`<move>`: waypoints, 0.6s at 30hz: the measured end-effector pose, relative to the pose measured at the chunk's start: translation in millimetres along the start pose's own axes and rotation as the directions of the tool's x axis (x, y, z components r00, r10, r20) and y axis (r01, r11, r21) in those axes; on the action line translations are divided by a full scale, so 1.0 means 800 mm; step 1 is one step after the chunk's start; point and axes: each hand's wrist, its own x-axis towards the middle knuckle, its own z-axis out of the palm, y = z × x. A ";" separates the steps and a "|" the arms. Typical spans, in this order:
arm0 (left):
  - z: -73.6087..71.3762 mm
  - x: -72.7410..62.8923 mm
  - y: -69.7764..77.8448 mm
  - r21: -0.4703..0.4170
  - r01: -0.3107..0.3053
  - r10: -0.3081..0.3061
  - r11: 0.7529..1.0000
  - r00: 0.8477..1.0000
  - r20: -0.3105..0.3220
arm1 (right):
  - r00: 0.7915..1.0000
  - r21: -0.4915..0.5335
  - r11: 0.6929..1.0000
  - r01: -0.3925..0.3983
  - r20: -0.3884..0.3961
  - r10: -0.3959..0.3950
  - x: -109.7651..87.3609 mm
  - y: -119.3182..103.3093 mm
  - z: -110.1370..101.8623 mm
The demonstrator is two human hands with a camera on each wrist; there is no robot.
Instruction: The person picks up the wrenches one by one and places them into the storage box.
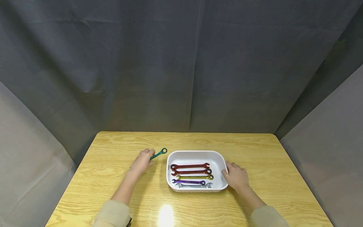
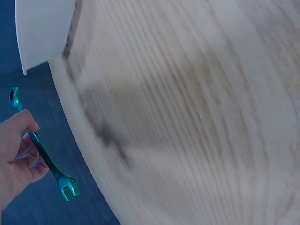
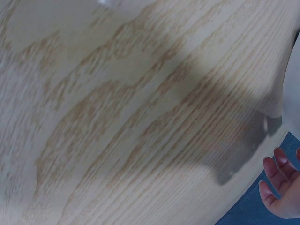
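My left hand (image 1: pixel 142 163) holds a green combination wrench (image 1: pixel 159 153) above the table, left of a white tray (image 1: pixel 195 190). In the left wrist view, the fingers curl around the middle of the wrench, its open end pointing down. My right hand (image 1: pixel 237 176) is at the tray's right rim, thumb over the edge, while its other fingers are loosely bent outside. Inside the tray lie two red wrenches (image 1: pixel 190 166), a yellow wrench (image 1: pixel 194 177), a purple wrench (image 1: pixel 188 182) and a silver wrench (image 1: pixel 193 185), roughly parallel.
The tray stands on a light wood-grain table (image 1: pixel 272 160). Behind the table's far edge hangs a dark grey curtain (image 1: pixel 141 78), and paler grey panels (image 1: pixel 326 148) flank both sides.
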 end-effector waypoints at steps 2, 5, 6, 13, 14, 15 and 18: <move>0.000 0.003 0.006 0.010 -0.015 0.015 1.000 1.000 -0.002 | 1.000 0.000 1.000 0.001 -0.001 -0.001 0.000 0.000 0.000; 0.001 0.008 0.015 0.017 -0.044 0.044 0.999 0.999 -0.005 | 1.000 0.000 1.000 0.003 -0.006 -0.003 0.000 0.000 0.000; 0.002 0.009 0.017 0.022 -0.053 0.053 0.998 0.999 -0.004 | 1.000 -0.003 1.000 0.001 -0.006 -0.002 0.000 0.001 0.001; 0.010 0.019 0.033 0.031 -0.084 0.083 0.996 0.996 0.022 | 1.000 -0.001 1.000 0.002 -0.005 -0.002 0.001 0.000 0.000; 0.011 0.020 0.035 0.032 -0.087 0.087 0.996 0.996 0.027 | 1.000 0.000 1.000 0.003 -0.003 -0.003 0.001 0.000 0.000; 0.011 0.021 0.038 0.032 -0.092 0.091 0.995 0.995 0.035 | 1.000 0.003 1.000 0.003 -0.002 -0.003 0.001 0.000 0.000; 0.014 0.023 0.044 0.036 -0.108 0.106 0.994 0.993 0.053 | 1.000 0.010 1.000 0.003 0.001 -0.003 0.000 -0.001 -0.001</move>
